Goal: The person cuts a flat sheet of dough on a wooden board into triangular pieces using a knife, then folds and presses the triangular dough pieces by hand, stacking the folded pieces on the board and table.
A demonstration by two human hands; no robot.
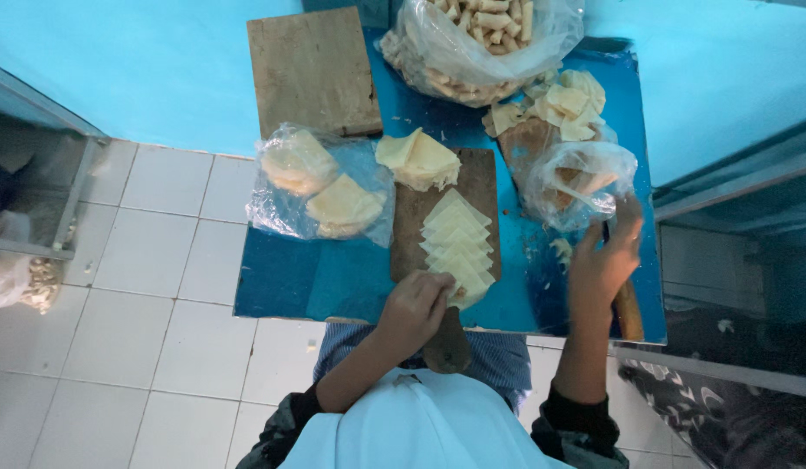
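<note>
On blue table (333, 287), left to right: clear bag (320, 182) held two wrapper stacks; paddle board (446, 217) carried about six overlapped dough squares (457, 239); left hand (416, 304) curled, pinching nearest square's edge; sheets looked thin, limp, tear-prone, best lifted by corner; right hand (604, 260) spread, touching small bag (576, 182).

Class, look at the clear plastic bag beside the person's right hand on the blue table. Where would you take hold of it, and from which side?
Grip the clear plastic bag at its loose, crumpled edge nearest the right hand, coming from the person's side of the blue table. That edge probably gathers easily in the fingers, while the far side crowds against the pale square pieces. The film looks thin, so pinch a fold, not the bulging middle.
</note>
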